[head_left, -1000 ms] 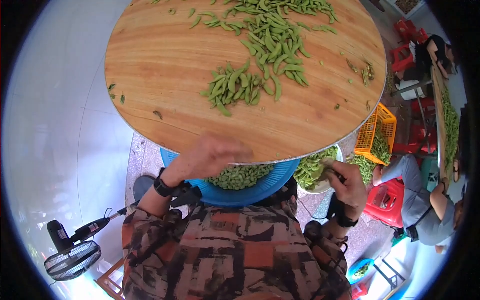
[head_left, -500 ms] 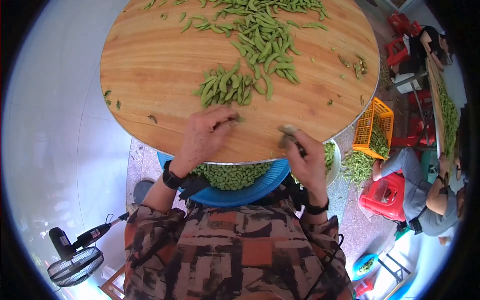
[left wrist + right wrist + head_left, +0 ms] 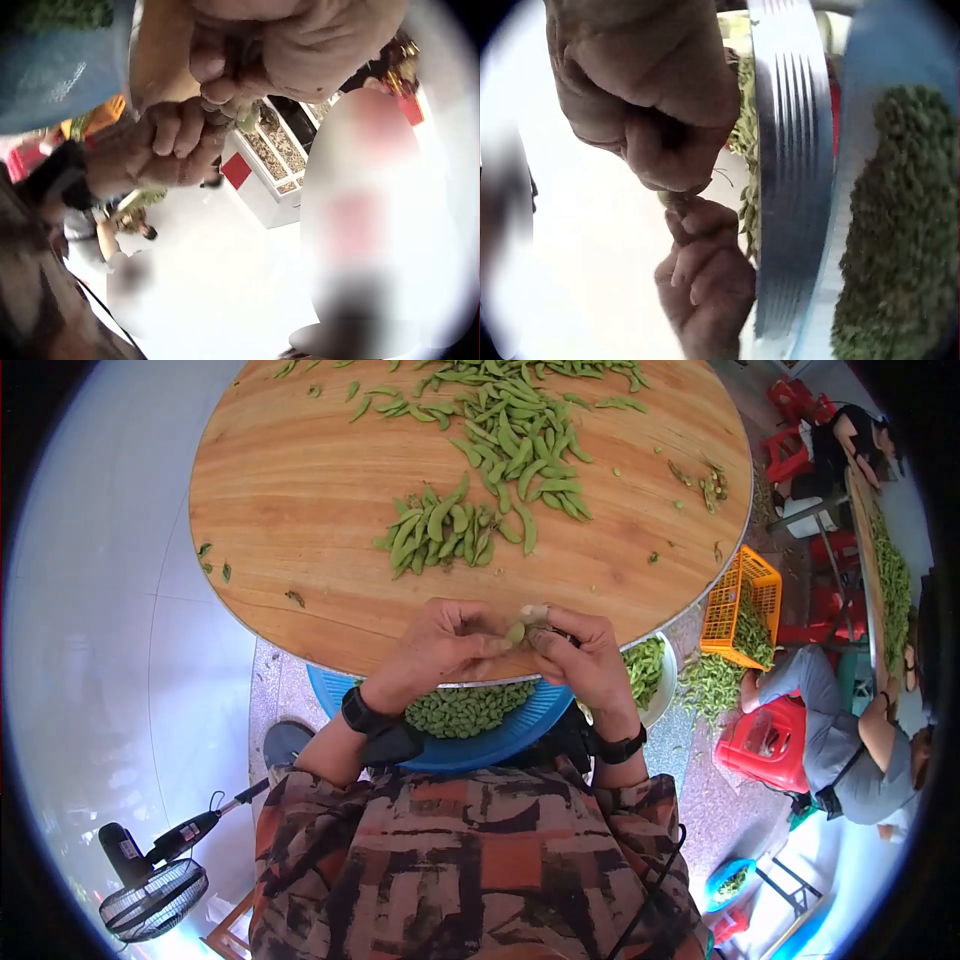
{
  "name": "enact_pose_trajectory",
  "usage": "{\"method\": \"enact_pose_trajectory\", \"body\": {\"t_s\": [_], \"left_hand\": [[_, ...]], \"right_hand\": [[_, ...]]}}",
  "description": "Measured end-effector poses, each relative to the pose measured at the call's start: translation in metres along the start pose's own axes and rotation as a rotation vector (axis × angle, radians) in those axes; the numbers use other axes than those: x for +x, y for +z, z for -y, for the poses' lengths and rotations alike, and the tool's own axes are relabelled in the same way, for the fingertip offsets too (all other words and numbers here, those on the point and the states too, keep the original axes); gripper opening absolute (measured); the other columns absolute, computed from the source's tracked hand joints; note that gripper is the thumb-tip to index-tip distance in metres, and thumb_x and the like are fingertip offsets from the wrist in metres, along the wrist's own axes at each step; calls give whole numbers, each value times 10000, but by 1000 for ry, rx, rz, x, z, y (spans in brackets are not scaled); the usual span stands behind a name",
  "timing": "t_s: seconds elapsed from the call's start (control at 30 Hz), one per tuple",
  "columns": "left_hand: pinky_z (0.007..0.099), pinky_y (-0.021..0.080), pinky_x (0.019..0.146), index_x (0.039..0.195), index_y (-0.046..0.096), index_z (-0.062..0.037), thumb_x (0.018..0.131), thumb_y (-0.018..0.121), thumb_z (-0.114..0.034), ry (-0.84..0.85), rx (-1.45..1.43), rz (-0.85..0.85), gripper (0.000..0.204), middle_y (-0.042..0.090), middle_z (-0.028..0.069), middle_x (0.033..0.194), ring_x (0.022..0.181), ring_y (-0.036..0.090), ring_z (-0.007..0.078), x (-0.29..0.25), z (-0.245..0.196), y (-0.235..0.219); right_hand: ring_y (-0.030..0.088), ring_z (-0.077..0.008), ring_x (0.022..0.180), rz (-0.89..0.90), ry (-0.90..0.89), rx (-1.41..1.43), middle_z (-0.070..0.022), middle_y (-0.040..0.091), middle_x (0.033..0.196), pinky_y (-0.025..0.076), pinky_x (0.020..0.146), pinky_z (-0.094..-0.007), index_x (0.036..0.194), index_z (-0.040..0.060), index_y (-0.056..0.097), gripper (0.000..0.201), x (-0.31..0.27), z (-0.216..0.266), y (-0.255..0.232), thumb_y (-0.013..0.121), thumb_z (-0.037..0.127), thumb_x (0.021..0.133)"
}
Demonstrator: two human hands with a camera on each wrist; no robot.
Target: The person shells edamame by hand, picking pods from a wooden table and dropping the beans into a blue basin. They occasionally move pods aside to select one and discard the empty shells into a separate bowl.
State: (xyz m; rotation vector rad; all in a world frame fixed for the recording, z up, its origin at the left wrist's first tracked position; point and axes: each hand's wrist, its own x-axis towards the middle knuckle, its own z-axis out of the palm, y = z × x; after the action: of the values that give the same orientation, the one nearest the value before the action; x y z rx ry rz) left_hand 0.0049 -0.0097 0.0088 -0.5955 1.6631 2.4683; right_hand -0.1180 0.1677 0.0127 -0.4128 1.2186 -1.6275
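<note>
Both hands meet above the near edge of the round wooden table (image 3: pixel 330 540). My left hand (image 3: pixel 445 643) pinches a green soybean pod (image 3: pixel 516 632) between thumb and fingers. The right hand (image 3: pixel 582 655) grips the pod's other end, its curled fingers close against the left fingertips. Something whitish covers a right fingertip, and a dark bit shows beside it. In the left wrist view the pod (image 3: pixel 249 118) peeks out between the hands. Just beyond lies a small heap of pods (image 3: pixel 440 535). Below the table edge, a blue basin (image 3: pixel 490 745) holds many shelled green beans (image 3: pixel 465 710).
A larger spread of pods (image 3: pixel 520 435) covers the table's far side. To the right stand a pale bowl of green pods (image 3: pixel 645 670), an orange crate (image 3: pixel 740 605) and a red stool (image 3: pixel 765 745) near a seated person. A fan (image 3: pixel 155 895) stands at lower left.
The right hand has swung in from over the pale bowl to the table edge. The left hand reached to the small heap, then came back with a pod to meet the right.
</note>
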Motion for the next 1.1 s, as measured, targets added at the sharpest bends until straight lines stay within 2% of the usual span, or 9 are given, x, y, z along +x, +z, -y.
{"method": "enact_pose_trajectory", "body": {"t_s": [0.17,0.23,0.3,0.37,0.57,0.63,0.7,1.03,1.1], "left_hand": [[207,384,525,997,606,-38,903,679,-74,-8,-278,180,124,598,-11,787,624,526,41,0,7,6],[217,392,534,1016,582,-39,947,636,-109,101,-7,25,111,576,-27,778,643,515,41,-1,3,18],[208,409,560,1017,579,-36,972,604,-138,119,291,-42,115,577,-28,797,670,523,40,0,1,17],[199,425,585,1019,577,-32,997,572,-168,135,592,-106,138,579,-29,816,697,532,40,1,0,15],[247,455,600,1033,577,-14,1037,473,-211,81,75,-12,223,595,11,783,657,553,89,1,3,14],[231,498,748,1200,560,0,1046,463,-184,66,-263,61,259,611,16,1005,856,581,89,3,9,11],[238,495,775,1241,542,8,1044,460,-166,68,-297,60,276,611,30,1038,871,578,101,2,9,13],[266,495,830,1332,486,32,1011,461,-67,131,-352,79,337,604,65,1111,855,561,127,1,14,18],[263,501,813,1325,497,26,1003,467,-57,131,-262,-7,334,605,65,1112,866,564,121,-1,9,25]], "right_hand": [[461,-55,607,11,-48,-30,45,475,705,389,557,-209,1049,-28,638,168,0,0,3,531,22,930],[476,-58,628,-97,-129,-238,39,484,711,400,574,-209,1041,-27,636,161,1,-4,11,537,19,923],[486,-52,670,-185,-591,-687,42,505,721,411,607,-204,1036,-22,635,157,6,-12,14,548,14,910],[492,-62,680,-192,-491,-640,25,519,724,420,619,-215,1032,-22,633,156,3,-10,13,554,11,902],[521,-114,685,-187,-130,-258,-69,540,745,437,623,-256,1028,-25,630,159,1,-11,10,563,1,886],[527,-131,677,-186,-68,-117,-92,542,759,440,618,-265,1035,-25,632,166,4,-15,14,559,-3,886],[557,-165,663,-348,-448,-560,-104,571,795,453,605,-279,1057,-27,634,184,9,-26,19,556,-10,892],[615,-245,684,-396,-543,-618,-139,585,837,484,618,-317,1079,-34,626,212,8,-31,24,561,-35,877],[621,-245,686,-408,-675,-912,-140,593,857,481,599,-306,1089,-26,625,229,3,-20,33,565,-44,869]]}}
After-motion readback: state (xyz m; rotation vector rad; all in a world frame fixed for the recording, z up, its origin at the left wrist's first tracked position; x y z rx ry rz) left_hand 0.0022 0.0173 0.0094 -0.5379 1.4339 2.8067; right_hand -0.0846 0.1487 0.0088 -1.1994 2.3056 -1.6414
